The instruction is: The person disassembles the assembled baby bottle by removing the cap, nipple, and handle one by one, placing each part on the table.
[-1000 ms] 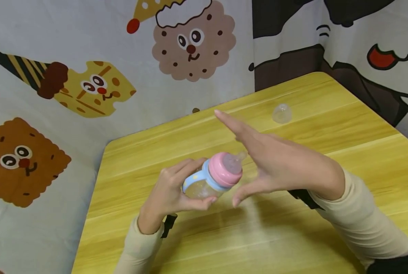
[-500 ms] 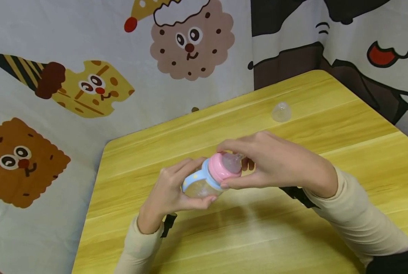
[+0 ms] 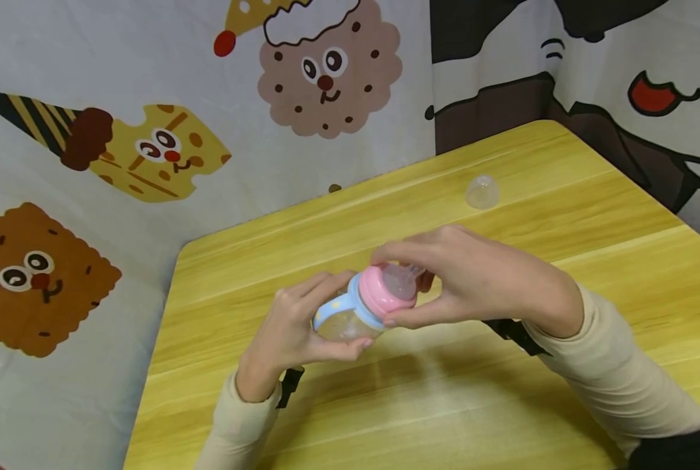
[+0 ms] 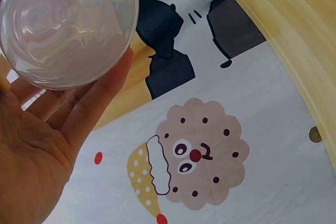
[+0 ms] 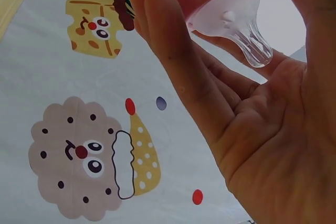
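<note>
Widest on my feed is a white cloth printed with cartoon faces, then the wood-grain table. The person's right hand bends in, thumb and fingers pinching a pink collar; the left hand curls round the bottle, gripping it tilted above the tabletop. On its blue handle I pick out yellow marks, too small to read. A clear cap sits near the far edge; the clear teat points into the right palm.
</note>
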Tool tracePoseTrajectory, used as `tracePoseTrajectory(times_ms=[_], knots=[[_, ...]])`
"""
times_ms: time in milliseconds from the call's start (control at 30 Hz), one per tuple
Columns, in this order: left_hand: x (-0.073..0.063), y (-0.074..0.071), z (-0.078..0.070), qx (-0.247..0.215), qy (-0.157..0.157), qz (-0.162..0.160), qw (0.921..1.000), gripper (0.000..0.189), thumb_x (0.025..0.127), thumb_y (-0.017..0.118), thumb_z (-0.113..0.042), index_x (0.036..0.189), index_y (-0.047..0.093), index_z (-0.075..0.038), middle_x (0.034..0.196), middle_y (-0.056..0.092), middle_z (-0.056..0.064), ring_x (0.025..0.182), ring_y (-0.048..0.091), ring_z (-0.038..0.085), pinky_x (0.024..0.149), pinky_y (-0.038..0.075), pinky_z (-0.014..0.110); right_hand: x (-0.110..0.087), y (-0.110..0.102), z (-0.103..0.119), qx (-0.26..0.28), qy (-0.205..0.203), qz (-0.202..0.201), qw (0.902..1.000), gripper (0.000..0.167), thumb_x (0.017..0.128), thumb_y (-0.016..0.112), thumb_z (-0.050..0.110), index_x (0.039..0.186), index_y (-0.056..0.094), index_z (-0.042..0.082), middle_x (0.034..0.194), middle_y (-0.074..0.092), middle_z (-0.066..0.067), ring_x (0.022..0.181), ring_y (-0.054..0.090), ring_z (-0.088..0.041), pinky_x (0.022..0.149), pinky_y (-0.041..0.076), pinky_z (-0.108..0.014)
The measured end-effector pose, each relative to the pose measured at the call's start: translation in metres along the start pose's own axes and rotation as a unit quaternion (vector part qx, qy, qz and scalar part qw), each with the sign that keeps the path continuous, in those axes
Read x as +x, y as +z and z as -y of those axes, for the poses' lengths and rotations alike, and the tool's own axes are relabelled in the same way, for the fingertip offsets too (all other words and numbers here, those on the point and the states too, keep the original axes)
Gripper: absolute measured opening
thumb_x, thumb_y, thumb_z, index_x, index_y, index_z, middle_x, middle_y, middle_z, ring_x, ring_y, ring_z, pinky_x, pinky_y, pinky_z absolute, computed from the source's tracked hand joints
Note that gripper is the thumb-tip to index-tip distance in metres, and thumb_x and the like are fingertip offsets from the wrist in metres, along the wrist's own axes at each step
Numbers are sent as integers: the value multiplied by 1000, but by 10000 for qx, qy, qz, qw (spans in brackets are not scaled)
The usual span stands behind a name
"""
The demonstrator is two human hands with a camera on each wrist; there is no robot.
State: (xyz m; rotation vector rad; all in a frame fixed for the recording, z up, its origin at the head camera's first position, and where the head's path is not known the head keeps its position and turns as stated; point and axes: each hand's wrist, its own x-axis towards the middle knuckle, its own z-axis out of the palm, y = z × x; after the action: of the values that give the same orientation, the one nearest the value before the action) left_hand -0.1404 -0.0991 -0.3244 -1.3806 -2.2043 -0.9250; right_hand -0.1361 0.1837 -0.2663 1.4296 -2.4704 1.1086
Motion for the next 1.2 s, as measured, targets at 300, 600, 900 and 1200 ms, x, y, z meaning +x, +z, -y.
tracePoseTrajectory(times_ms=[300, 600, 900, 1200], knots=[[1, 1, -1, -76, 2, 62, 10000, 64, 90, 74, -54, 127, 69, -2, 99, 76, 8, 74, 69, 14, 64, 59, 22, -5, -4, -2, -57, -336, -6, 9994, 51, 89, 88, 31, 132, 68, 12, 111, 71, 8, 89, 65, 1, 76, 60, -23], [-2, 1, 0, -77, 29, 72, 9999, 65, 90, 74, -53, 128, 68, -1, 98, 75, 9, 74, 70, 15, 63, 60, 22, -8, -7, 0, -283, -557, 69, 9980, 51, 89, 88, 28, 135, 69, 16, 115, 68, 6, 94, 64, -2, 80, 61, -28], [-2, 1, 0, -183, 32, 70, 9998, 62, 89, 75, -51, 127, 69, -2, 98, 75, 9, 74, 70, 15, 65, 60, 22, -8, -9, -3, -179, -742, 278, 9967, 58, 88, 88, 12, 141, 67, 20, 134, 65, -4, 109, 69, -13, 90, 62, -33], [-2, 2, -1, -194, 119, 5, 9997, 63, 90, 74, -51, 126, 67, 1, 95, 75, 9, 72, 69, 15, 63, 59, 21, -8, -8, -3, -54, -869, 369, 9955, 60, 88, 86, 4, 142, 66, 24, 137, 64, -3, 117, 65, -16, 95, 61, -35]])
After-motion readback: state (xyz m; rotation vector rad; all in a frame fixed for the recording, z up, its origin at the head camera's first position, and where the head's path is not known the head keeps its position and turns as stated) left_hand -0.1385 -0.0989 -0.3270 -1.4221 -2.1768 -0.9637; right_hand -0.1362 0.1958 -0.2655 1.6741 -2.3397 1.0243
